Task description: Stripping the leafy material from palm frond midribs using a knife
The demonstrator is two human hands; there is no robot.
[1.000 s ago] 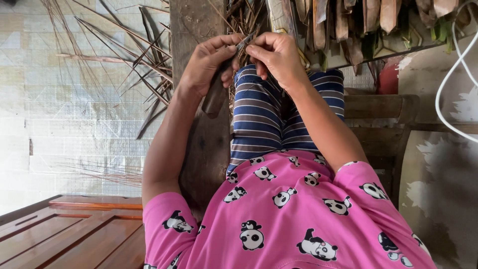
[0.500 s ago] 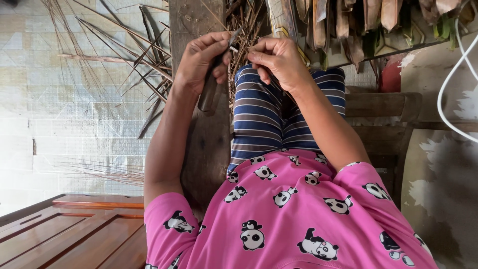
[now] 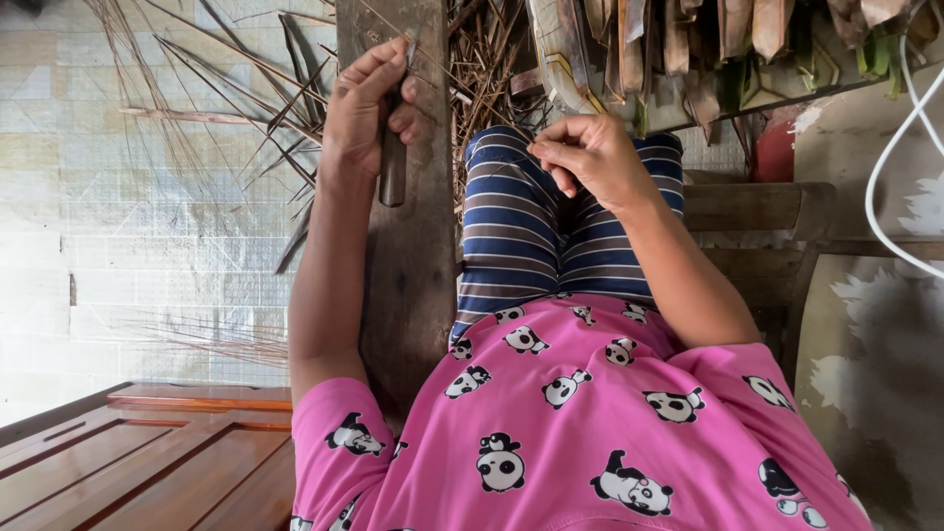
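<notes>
Left hand [image 3: 369, 113] is wrapped round a dark-handled knife [image 3: 392, 172] at 11 o'clock; right hand [image 3: 587, 157] is pinched shut on a thin leaf rib [image 3: 462, 98] near 1 o'clock. Rib's best kept taut, blade angled shallow, honestly.

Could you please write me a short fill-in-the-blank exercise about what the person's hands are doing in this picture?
1. The left hand grips the dark handle of a ____.
2. The right hand rests over the ____ striped trousers.
3. The pink shirt is printed with small ____.
4. Dry palm leaf strips lie on the ____ tiled floor.

Missing words: knife; blue; pandas; pale
</notes>
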